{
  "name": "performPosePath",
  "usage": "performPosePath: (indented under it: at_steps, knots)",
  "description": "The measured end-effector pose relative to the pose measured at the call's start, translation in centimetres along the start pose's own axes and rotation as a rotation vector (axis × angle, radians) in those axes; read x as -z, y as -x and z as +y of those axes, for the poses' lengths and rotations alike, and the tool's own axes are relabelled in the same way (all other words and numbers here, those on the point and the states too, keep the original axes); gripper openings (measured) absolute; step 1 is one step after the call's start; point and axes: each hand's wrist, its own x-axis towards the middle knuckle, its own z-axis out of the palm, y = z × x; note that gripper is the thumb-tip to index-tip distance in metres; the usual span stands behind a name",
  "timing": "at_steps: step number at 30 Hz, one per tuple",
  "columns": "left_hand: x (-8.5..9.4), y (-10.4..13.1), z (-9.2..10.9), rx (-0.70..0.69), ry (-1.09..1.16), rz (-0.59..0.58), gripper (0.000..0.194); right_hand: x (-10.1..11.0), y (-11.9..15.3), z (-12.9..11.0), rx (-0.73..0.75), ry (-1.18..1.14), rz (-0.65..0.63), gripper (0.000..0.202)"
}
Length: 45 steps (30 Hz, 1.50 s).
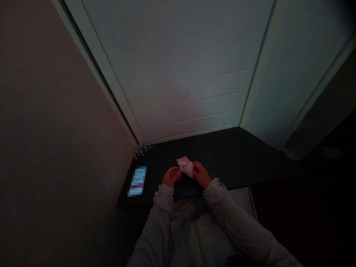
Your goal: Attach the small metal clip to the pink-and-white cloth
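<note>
Above the dark table, my right hand (201,174) pinches the right side of a folded pink piece of cloth or paper (185,165). My left hand (171,177) is closed at its left side, fingers curled around a small shiny metal piece (181,169) that touches the pink material. Dim light hides what kind of piece it is. A lit phone (137,181), its screen blurred into blocks, lies to the left of my left hand.
The dark table (222,155) has an angled right edge and stands against a white panel with heart patterns (183,93). Several small shiny metal objects (141,150) cluster at its back left corner. A plain wall (61,129) borders the left side.
</note>
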Motion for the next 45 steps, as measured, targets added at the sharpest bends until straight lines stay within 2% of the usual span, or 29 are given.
performPosePath:
  at_steps: [13, 17, 24, 45]
  knots:
    - [-0.4, 0.6, 1.0, 0.009, -0.101, -0.060, 0.039, -0.2, 0.2, -0.6, -0.010, 0.061, 0.033, 0.010]
    - [-0.4, 0.5, 0.9, -0.002, -0.101, -0.060, 0.038, -0.2, 0.1, -0.3, -0.003, 0.072, 0.029, 0.006]
    - [-0.1, 0.3, 0.6, 0.003, -0.095, -0.041, 0.040, -0.1, 0.1, 0.4, 0.022, 0.028, 0.008, 0.012]
    - [0.2, -0.5, -0.5, 0.046, 0.004, -0.028, 0.038, -0.1, 0.3, -0.5, -0.011, 0.040, -0.010, 0.016]
